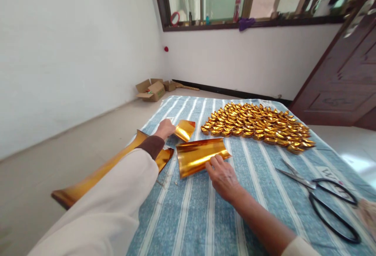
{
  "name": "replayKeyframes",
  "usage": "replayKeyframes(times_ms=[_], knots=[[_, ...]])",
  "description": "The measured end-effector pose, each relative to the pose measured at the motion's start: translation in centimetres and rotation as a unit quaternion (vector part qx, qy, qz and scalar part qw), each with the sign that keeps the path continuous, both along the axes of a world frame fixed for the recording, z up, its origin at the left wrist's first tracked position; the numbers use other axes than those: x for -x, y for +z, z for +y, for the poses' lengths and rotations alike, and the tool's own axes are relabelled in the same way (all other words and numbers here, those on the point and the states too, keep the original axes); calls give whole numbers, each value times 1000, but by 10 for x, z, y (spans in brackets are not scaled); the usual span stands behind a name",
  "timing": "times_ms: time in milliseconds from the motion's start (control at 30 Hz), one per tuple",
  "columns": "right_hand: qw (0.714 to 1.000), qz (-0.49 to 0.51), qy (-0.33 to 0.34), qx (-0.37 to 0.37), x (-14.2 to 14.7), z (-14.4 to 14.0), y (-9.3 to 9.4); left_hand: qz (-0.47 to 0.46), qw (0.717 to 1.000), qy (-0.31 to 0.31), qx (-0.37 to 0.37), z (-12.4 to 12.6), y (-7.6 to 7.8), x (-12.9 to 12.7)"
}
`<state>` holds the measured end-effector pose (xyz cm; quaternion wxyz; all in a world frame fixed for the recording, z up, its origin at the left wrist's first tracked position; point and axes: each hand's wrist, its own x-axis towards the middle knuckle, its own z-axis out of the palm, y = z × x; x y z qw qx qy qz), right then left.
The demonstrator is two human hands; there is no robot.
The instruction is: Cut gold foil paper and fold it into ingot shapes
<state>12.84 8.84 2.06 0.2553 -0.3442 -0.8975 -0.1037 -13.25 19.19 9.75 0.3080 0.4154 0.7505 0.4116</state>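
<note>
My left hand [166,128] reaches over the cloth-covered table, fingers closed at the left edge of a small gold foil piece [185,130]. A larger gold foil sheet [196,156], slightly curled, lies in front of me. My right hand [222,175] has its fingers bent over the sheet's lower right edge, pinching it. Beneath my left forearm a long gold foil strip [111,162] runs past the table's left edge; the sleeve hides part of it. Many folded gold foil ingots [255,125] are packed together at the back right.
Open scissors [313,185] with black handles lie at the right on the striped blue cloth [194,217]. Cardboard boxes [151,90] stand on the floor beyond the table. A wall is on the left, a brown door [337,80] on the right.
</note>
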Motion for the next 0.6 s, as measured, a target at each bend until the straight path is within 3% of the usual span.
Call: replayKeyframes(times_ms=[167, 267, 333, 367, 467, 600], knots=[[999, 36, 30, 10, -15, 1, -10, 90, 991, -84, -47, -18, 9, -23], [987, 125, 82, 53, -45, -1, -11, 102, 971, -209, -58, -43, 7, -53], [971, 186, 120, 94, -67, -4, -12, 141, 893, -417, -96, -64, 2, -72], [963, 212, 126, 107, -79, -6, -13, 159, 856, -478, -116, -75, -1, -80], [950, 252, 117, 142, -109, -11, -18, 194, 785, -566, -160, -104, -8, -99], [945, 247, 104, 187, -135, -18, -23, 225, 725, -630, -163, -129, -14, -115]])
